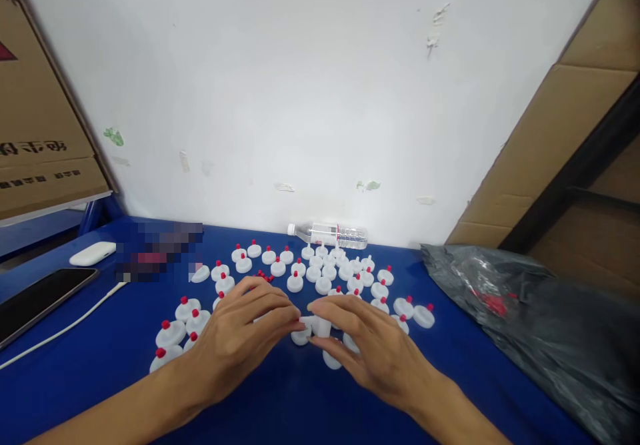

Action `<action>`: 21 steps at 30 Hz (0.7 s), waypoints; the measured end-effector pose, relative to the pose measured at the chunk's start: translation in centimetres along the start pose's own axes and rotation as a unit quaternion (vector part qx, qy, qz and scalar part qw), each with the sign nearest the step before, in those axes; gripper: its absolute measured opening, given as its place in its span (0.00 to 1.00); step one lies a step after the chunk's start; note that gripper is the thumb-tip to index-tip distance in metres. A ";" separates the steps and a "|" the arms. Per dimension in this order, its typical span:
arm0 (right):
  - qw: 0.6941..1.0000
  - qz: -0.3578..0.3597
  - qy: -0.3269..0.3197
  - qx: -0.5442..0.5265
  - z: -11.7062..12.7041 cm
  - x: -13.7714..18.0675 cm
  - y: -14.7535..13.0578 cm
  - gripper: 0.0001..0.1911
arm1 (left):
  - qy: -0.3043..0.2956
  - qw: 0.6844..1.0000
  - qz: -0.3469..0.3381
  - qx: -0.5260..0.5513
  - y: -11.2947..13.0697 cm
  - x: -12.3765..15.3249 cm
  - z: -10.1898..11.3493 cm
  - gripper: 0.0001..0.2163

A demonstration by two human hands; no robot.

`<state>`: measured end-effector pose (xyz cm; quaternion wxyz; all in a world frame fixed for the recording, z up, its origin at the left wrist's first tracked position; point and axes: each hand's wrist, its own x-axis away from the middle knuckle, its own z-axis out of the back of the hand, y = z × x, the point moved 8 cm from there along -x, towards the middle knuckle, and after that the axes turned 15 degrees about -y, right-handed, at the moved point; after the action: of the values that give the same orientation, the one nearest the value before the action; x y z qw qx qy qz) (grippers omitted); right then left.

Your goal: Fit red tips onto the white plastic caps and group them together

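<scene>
Between the thumb and fingers of my right hand (370, 338) a white nozzle lid (323, 326) is held on its side, its spout pointing left. My left hand (253, 325) is closed in a pinch at the spout's end, where a bit of a small red cap (299, 320) shows at the fingertips. Most of that red cap is hidden. Just below lies another white lid (301, 335). Many lids with red caps, such as one at the left (170, 333), stand around both hands. Behind my left fingers is a small heap of loose red caps (265, 275).
Several lids without red caps (329, 271) stand in the middle. A clear water bottle (333, 235) lies along the wall. A phone (40, 301), a white case (93, 253) and a white cable (75, 328) are at left. A grey plastic bag (550, 338) covers the right side.
</scene>
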<state>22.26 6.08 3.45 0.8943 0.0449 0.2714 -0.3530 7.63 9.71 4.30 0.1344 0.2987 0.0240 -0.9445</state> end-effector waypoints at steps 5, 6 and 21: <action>1.000 -0.005 -0.004 -0.014 -0.2 0.0 0.0 0.21 | -0.010 1.000 -0.010 0.006 0.2 0.1 -0.2 0.06; 1.000 -0.005 -0.008 -0.022 -0.2 0.0 0.0 0.21 | -0.016 1.000 -0.010 0.006 0.2 0.2 -0.3 0.06; 0.999 0.032 0.029 -0.005 0.4 0.0 -2.0 0.14 | -0.059 0.993 0.039 0.093 0.4 0.2 -2.0 0.10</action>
<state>21.18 4.47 3.99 0.8972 0.0597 0.2971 -0.3213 8.68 9.51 2.59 0.1439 0.2545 -0.0838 -0.9526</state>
